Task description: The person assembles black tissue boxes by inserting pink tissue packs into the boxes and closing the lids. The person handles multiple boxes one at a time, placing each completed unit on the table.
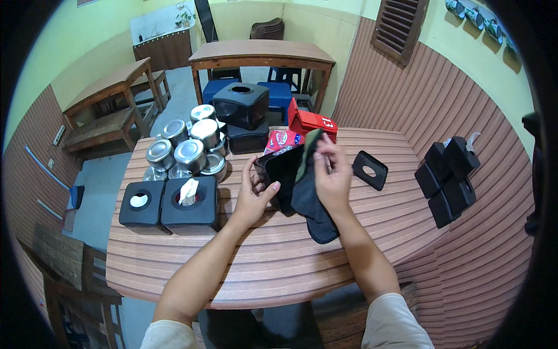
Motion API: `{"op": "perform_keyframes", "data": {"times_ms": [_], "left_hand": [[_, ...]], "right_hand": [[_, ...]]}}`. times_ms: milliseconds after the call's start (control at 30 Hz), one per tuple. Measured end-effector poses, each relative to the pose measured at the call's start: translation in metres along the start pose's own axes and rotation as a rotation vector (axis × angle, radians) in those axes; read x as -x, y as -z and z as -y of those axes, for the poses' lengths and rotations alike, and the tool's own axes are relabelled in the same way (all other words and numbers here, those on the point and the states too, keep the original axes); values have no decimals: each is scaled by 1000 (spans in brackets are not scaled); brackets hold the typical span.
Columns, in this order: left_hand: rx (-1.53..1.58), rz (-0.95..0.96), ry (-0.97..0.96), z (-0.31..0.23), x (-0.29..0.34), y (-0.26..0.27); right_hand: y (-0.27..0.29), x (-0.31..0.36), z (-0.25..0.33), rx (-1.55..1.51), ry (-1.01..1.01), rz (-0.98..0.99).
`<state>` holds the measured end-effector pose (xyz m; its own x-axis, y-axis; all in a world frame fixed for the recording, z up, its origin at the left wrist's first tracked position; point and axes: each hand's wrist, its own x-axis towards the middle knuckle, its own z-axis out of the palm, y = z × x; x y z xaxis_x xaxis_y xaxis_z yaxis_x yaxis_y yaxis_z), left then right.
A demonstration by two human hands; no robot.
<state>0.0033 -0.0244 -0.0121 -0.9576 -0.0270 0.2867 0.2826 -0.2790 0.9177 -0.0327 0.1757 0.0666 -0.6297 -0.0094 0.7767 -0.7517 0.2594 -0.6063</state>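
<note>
My left hand (253, 199) grips the near left side of a black tissue box body (279, 179), tilted with its open side toward me above the table. In my right hand (333, 177) is a dark cloth (314, 210) with a green part at its top; it hangs down beside the box's right side and covers some of it. The fingers of that hand are bent at the cloth's upper part. A loose black lid (379, 181) with an oval hole lies on the table to the right. Behind the box sits a red and blue packet (283, 140), partly hidden.
Stacked round metal tins (189, 155) stand at the left, behind two black tissue boxes (141, 216). More black boxes (241, 104) are stacked at the back, near a red folded stand (311, 123). Several black boxes (450, 180) sit by the right wall.
</note>
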Motion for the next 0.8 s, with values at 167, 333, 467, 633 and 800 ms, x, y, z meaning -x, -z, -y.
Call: {"op": "perform_keyframes", "data": {"times_ms": [167,333,467,633,800], "left_hand": [[-46,53,-9,-5,5,-2],[-125,83,-70,-8,9,-6],[-142,94,-100,-9,11,-8],[-182,89,-47,-13,12,-8],[-171,78,-60,-15,13,-9]], "right_hand": [[-7,6,-5,198,52,132],[7,0,-17,338,3,152],[13,-1,-24,364,-218,229],[18,-2,-19,586,-319,389],[31,-6,-4,723,-376,555]]}}
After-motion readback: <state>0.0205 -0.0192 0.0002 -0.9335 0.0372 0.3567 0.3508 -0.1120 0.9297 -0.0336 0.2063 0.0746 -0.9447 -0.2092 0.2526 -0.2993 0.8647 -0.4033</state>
